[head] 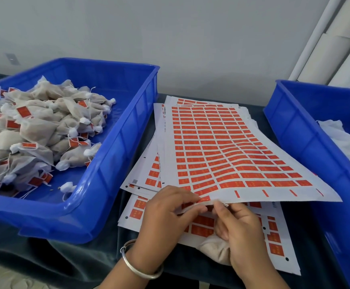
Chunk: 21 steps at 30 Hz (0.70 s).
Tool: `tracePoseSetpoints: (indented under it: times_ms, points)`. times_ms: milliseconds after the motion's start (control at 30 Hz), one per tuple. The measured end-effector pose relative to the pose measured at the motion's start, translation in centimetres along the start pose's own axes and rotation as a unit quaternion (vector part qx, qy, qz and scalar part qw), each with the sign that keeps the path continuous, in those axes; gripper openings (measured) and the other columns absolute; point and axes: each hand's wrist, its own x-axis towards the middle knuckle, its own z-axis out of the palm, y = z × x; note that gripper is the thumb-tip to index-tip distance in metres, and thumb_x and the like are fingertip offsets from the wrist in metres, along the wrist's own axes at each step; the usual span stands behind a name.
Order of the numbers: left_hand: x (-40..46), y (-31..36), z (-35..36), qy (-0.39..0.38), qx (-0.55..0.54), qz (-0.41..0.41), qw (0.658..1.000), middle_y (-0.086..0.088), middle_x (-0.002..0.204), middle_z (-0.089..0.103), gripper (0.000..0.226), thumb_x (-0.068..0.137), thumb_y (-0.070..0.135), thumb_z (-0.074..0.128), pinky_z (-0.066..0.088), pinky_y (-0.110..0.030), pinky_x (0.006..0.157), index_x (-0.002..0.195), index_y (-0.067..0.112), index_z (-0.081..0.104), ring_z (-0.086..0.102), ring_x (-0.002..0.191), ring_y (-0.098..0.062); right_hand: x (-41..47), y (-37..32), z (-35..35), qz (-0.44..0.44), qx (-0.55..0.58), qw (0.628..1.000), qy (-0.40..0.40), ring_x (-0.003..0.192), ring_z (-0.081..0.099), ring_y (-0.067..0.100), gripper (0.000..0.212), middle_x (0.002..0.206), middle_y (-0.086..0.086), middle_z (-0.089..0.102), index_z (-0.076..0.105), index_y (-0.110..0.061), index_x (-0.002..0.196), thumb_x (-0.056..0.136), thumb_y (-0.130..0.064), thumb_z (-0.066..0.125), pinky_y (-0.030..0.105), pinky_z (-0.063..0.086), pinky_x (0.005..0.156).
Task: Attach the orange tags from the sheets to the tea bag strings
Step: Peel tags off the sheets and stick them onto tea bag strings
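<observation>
left hand (165,213) and right hand (238,228) pinch top tag sheet (222,147) edge, lower centre | tea bag (216,250) under right palm | blue bins (111,163) flank sheets | dark cloth (76,257), grey wall (190,38)

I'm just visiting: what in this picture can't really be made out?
- Print on the orange tags: too small, head view.
- Tea bag: mostly hidden under the right hand and sheets.
- Right bin: cut off by the frame edge; only white material shows.
- What the left hand fingertips pinch: covered by the lifted top sheet's edge.
</observation>
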Motion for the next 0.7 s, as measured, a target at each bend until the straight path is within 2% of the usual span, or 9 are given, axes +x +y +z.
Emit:
tracePoseSetpoints:
  times_ms: [133,267,333,433,533,700]
  points:
    - [-0.09,-0.07,0.28,0.037,-0.011,0.026,0.999,0.022,0.087,0.061,0.027,0.073,0.042,0.067,0.049,-0.010,0.078,0.090,0.022,0.073,0.061,0.086,0.003,-0.01,-0.08,-0.01,-0.001,0.029,1.000,-0.003,0.042,0.053,-0.002,0.027,0.049,-0.008,0.059,0.066,-0.004,0.089,0.073,-0.025,0.061,0.009,0.040,0.041]
    - [-0.17,-0.31,0.43,0.069,-0.005,0.064,0.996,0.016,0.085,0.066,0.019,0.073,0.032,0.071,0.051,-0.012,0.076,0.084,0.017,0.075,0.061,0.082,0.003,0.01,-0.15,0.11,-0.013,0.039,0.999,-0.006,0.038,0.048,0.001,0.015,0.048,-0.005,0.057,0.073,-0.016,0.074,0.071,-0.026,0.063,0.012,0.038,0.040]
    - [-0.16,-0.39,0.36,0.075,-0.005,0.071,0.995,0.015,0.084,0.067,0.018,0.073,0.030,0.070,0.050,-0.011,0.077,0.083,0.017,0.075,0.061,0.083,0.002,-0.01,-0.15,0.04,-0.015,0.036,0.999,-0.015,0.040,0.049,0.001,0.015,0.048,-0.006,0.057,0.074,-0.016,0.073,0.068,-0.028,0.065,0.012,0.040,0.041]
    - [-0.14,-0.51,0.25,0.063,-0.016,0.062,0.996,0.016,0.086,0.065,0.021,0.073,0.035,0.070,0.049,-0.010,0.078,0.085,0.018,0.075,0.061,0.084,0.003,0.06,-0.18,-0.03,-0.011,0.019,0.999,-0.029,0.044,0.054,-0.002,0.025,0.049,-0.010,0.058,0.070,-0.011,0.079,0.065,-0.032,0.067,0.010,0.042,0.045]
    - [-0.17,-0.51,0.28,0.035,-0.004,0.055,0.998,0.019,0.089,0.062,0.026,0.077,0.041,0.066,0.047,-0.009,0.081,0.087,0.018,0.074,0.060,0.087,0.004,0.13,-0.27,0.00,0.000,0.023,0.999,-0.031,0.042,0.053,-0.001,0.021,0.047,-0.007,0.057,0.069,-0.010,0.077,0.068,-0.029,0.065,0.010,0.041,0.043]
    - [-0.03,-0.33,0.20,0.025,-0.042,0.031,0.998,0.030,0.086,0.061,0.019,0.079,0.040,0.063,0.048,-0.008,0.079,0.091,0.027,0.071,0.061,0.085,0.007,0.30,-0.25,-0.18,0.024,0.023,0.999,-0.033,0.036,0.033,0.005,0.023,0.042,-0.002,0.041,0.073,-0.018,0.068,0.064,-0.040,0.067,0.017,0.032,0.039]
